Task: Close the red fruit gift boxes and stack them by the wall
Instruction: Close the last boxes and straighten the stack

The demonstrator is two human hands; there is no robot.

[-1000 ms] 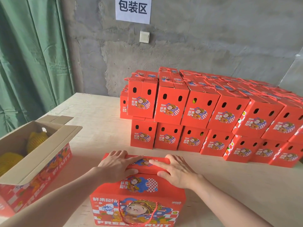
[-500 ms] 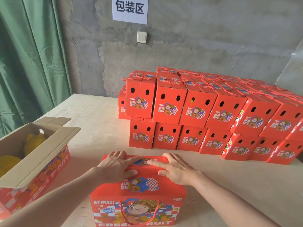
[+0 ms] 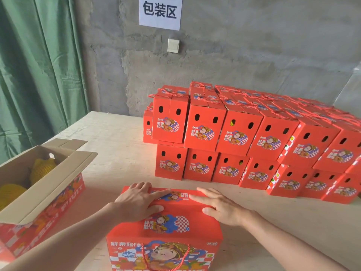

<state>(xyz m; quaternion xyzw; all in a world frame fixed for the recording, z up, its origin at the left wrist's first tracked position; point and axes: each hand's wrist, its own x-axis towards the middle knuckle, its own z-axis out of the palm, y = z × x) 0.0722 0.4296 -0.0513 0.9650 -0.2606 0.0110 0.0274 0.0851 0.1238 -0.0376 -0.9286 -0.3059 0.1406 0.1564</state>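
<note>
1. Wooden table (image 3: 117, 137), concrete wall (image 3: 254, 45) behind it.
2. Stack of closed red gift boxes (image 3: 254, 137): two layers, back right of table, by the wall.
3. Open gift box (image 3: 48, 192) at left edge, flaps up, w/ yellow netted fruit (image 3: 41, 171) inside.
4. Red fruit gift box (image 3: 166, 227): front centre, apart from the stack, top flaps down.
5. Left hand (image 3: 134, 202) & right hand (image 3: 220, 208): both flat on its lid, fingers straight, pressing, gripping nothing.
</note>
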